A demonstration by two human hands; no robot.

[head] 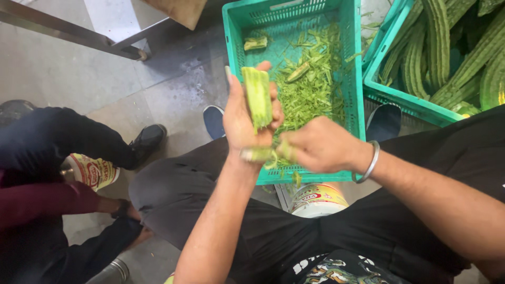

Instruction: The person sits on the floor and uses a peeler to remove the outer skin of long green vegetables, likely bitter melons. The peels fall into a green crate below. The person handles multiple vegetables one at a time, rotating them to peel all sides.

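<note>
From the head camera, looking down over the person's lap, the left hand (243,118) is gripping a peeled, pale green gourd piece (257,97), fingers curled around its lower end so that it is standing nearly upright above the crate. The right hand (314,144) is closing in a pinch at the bottom end of the gourd piece, just beside the left palm; whether it is holding a tool I cannot tell, because the fingers are hiding it. A metal bangle (371,163) is sitting on the right wrist.

Both hands are hovering over the near edge of a teal plastic crate (356,79), which is holding a heap of thin green peelings (310,84) and a couple of cut gourd ends. To the right, a second teal crate (392,97) is lying packed with long ridged gourds (439,47), unpeeled and dark green.

The person is sitting in black trousers, with dark shoes showing on either side of the first crate. A white bucket (317,200) is standing between the knees, below the crate. At the left, another person in dark clothing is sitting near, one black shoe (147,139) resting on the grey tiled floor (79,73).
</note>
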